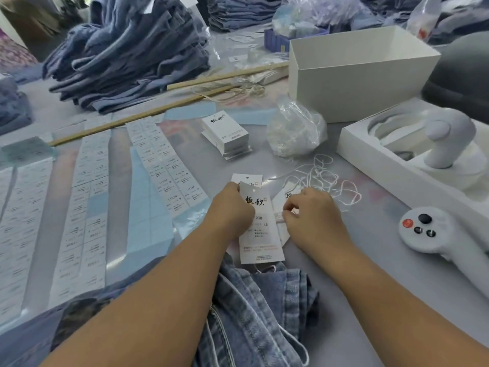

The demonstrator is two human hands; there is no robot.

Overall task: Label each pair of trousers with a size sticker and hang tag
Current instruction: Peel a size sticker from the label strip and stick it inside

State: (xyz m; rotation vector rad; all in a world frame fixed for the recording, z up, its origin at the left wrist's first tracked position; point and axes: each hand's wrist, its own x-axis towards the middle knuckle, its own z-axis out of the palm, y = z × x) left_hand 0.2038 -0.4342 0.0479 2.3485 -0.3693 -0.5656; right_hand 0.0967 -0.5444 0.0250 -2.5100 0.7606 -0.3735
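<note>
Just above the folded denim trousers at the near edge of the counter, both hands work on a white hang tag; the left hand has its fingers curled round the tag's left edge, gripping it with a second tag showing behind; the tag bears black brush characters and an XS mark, and its lower end overlaps the trousers' waistband; the right hand is bent over just beside the tag's right edge, its fingers pressed together in a pinch on something small and pale, though what exactly I cannot tell; loose white strings lie tangled behind that hand; sheets of size stickers stretch across the counter to the left; a stack of tags stands farther back.
</note>
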